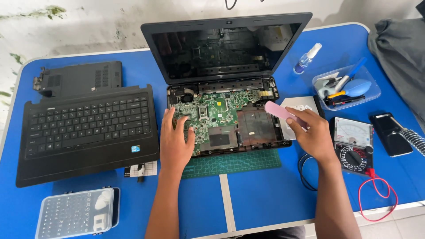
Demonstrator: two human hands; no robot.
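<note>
An opened black laptop [230, 48] stands mid-table with its green motherboard [217, 113] exposed. My left hand [175, 141] rests flat on the motherboard's left part, fingers spread. To the right, my right hand [312, 132] grips a flat pink tool [281, 111] and holds it just above the right side of the laptop base. A green cutting mat [239, 161] lies under the laptop's front edge.
The removed keyboard cover [88, 132] and a black panel [79, 79] lie at left. A clear screw box [75, 213] sits front left. At right are an analog multimeter [354, 146] with a red lead, a phone [390, 132], a tool tray [347, 86], a spray bottle [306, 58] and grey cloth [400, 53].
</note>
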